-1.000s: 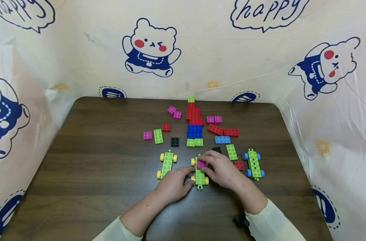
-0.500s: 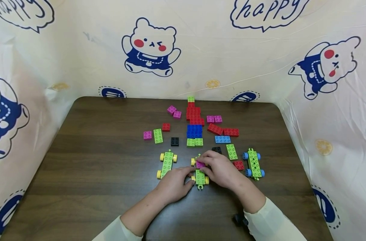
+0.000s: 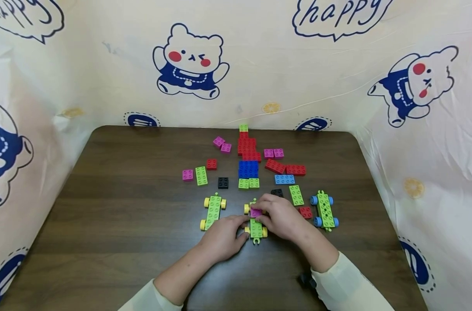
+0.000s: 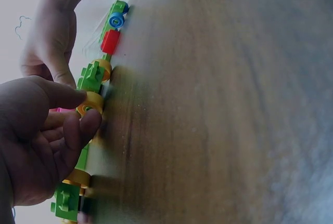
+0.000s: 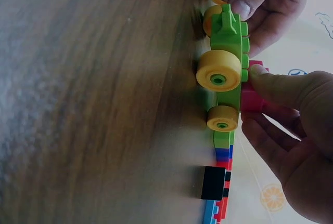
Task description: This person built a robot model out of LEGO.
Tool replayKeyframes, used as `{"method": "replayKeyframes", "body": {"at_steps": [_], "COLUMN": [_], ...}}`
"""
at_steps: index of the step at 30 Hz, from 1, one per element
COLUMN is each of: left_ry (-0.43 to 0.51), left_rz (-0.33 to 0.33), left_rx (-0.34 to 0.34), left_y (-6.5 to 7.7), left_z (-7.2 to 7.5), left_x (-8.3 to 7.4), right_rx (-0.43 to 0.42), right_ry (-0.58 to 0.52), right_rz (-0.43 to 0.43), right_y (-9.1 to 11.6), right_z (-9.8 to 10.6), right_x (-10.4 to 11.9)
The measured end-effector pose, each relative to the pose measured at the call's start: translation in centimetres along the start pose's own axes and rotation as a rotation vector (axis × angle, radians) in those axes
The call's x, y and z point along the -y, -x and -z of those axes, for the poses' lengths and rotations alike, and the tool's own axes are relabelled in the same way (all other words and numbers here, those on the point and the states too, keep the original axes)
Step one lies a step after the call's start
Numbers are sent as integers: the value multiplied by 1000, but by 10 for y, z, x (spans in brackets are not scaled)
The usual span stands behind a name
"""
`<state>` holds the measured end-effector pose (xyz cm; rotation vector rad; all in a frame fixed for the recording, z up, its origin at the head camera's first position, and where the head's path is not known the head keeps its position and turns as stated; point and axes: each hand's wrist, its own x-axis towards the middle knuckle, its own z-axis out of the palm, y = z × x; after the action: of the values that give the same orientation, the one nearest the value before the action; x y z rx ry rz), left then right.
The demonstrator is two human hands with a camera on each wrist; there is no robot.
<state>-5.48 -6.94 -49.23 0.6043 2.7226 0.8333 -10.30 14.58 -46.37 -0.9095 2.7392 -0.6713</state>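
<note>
- Left hand (image 3: 222, 239) holds the green car base (image 3: 256, 226) by its left side, probably so it cannot roll.
- Right hand (image 3: 284, 219) pinches the pink block (image 3: 255, 213) between thumb and fingers, likely to keep it square to the base.
- Green car base stands upright on the table (image 3: 103, 211), between both hands.
- Pink block sits on the base; I cannot tell whether it is fully seated.
- Yellow wheels (image 5: 218, 71) carry the base.

Magenta brick (image 3: 255, 213), lime-green car base (image 3: 255, 226) with yellow wheels (image 5: 218, 64), brown wood-grained table (image 3: 123, 194), cream bear-print backdrop (image 3: 259, 56)
</note>
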Motion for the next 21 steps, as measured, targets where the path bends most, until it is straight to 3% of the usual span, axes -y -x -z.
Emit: {"method": "replayKeyframes", "body": {"at_steps": [16,21], "left_ry": [18,15], "left_rz": [11,16], "left_rx": [10,10], "left_y": [2,3], "left_z": [1,1], "left_x": [1,1], "right_rx": [-11,-37], "right_ry": [-146,-168], "right_rz": [67,26], "right_y": [4,10], "right_z": [-1,2], "right_x": [-20,-28]}}
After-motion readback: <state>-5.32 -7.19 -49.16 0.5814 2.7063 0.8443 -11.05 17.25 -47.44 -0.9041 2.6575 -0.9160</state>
